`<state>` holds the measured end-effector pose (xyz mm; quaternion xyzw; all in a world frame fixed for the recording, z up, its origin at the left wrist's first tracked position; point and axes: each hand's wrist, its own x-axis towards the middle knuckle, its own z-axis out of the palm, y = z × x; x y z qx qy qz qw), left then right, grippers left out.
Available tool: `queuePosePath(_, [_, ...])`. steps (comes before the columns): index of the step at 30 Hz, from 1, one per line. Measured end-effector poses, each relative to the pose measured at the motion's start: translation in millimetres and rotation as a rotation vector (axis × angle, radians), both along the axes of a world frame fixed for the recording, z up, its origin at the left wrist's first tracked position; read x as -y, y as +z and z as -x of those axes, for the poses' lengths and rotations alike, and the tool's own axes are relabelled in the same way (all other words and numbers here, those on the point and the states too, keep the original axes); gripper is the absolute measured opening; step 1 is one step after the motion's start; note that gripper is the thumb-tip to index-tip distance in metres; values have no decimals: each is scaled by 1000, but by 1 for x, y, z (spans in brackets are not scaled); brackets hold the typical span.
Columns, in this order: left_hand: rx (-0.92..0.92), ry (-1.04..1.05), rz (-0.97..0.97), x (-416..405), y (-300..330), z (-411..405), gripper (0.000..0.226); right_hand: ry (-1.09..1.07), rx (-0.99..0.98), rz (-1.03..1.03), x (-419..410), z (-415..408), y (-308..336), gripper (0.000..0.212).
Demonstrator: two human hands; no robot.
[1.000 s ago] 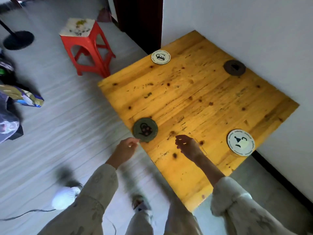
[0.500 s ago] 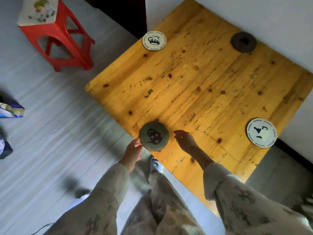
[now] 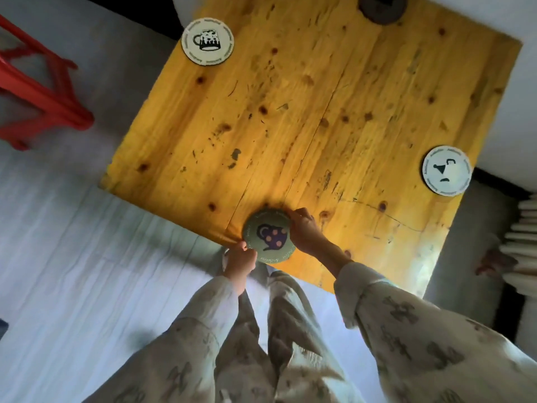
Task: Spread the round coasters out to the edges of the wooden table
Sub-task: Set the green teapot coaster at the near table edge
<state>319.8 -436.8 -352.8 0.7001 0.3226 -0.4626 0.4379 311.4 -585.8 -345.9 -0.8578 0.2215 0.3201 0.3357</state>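
A green round coaster [image 3: 268, 237] with a purple teapot picture lies at the near edge of the wooden table [image 3: 305, 126]. My left hand [image 3: 239, 263] pinches its near-left rim from off the table. My right hand [image 3: 305, 228] holds its right rim, fingers curled along the edge. A white coaster with a mug picture [image 3: 207, 41] sits near the far-left edge. A dark coaster [image 3: 380, 8] lies at the far edge by the wall. Another white coaster [image 3: 446, 170] rests at the right edge.
A red plastic stool [image 3: 37, 91] stands on the grey floor left of the table. A white wall runs along the table's far and right sides. A pale ribbed object [image 3: 523, 242] stands at the right. My patterned trousers and sleeves fill the bottom of the view.
The view has moved closer over the table. My left hand went from beside the green coaster to gripping its rim, and my right hand closed onto its right side.
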Motion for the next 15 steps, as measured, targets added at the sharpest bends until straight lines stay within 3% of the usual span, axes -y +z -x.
queuePosePath(2, [-35, -20, 16, -2, -1, -11, 13, -91, -20, 3, -6, 1, 0, 48])
queuePosePath(6, [7, -146, 60, -9, -10, -36, 41, -310, -51, -24, -13, 10, 1, 45])
queuePosePath(15, [74, -394, 132, -9, -17, -61, 47, -731, -52, -124, -29, 30, 6, 39])
